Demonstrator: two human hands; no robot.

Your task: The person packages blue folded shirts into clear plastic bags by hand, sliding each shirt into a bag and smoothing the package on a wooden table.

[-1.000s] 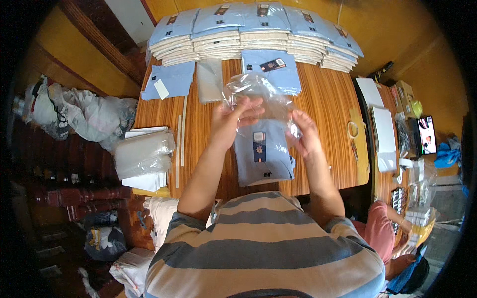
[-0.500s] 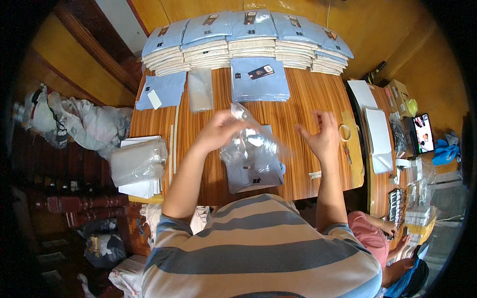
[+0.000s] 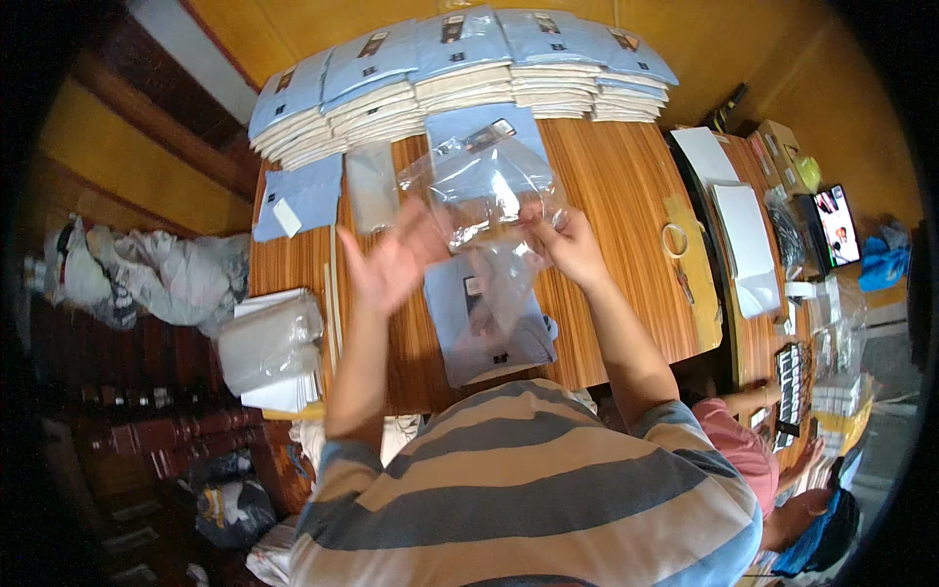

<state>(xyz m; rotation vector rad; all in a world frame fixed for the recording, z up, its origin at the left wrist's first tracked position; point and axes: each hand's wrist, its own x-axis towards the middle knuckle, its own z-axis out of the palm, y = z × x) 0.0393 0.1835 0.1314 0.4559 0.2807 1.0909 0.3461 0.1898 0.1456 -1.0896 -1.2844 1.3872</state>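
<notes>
I hold a clear plastic bag up above the wooden table, pinched at its lower right by my right hand. My left hand is at the bag's left side, palm open and fingers spread; only the thumb side is near the plastic. Under the bag, at the table's near edge, lies a folded light blue shirt with a small dark label. The bag's lower part drapes toward it.
Stacks of bagged light blue shirts line the far edge, with single folded shirts in front. A pile of clear bags sits left; a tape roll, white sheets and a lit screen right. Another person is lower right.
The bag has gone from lying low over the folded shirt to being raised above the table. My right hand moved inward and took its edge; my left hand opened.
</notes>
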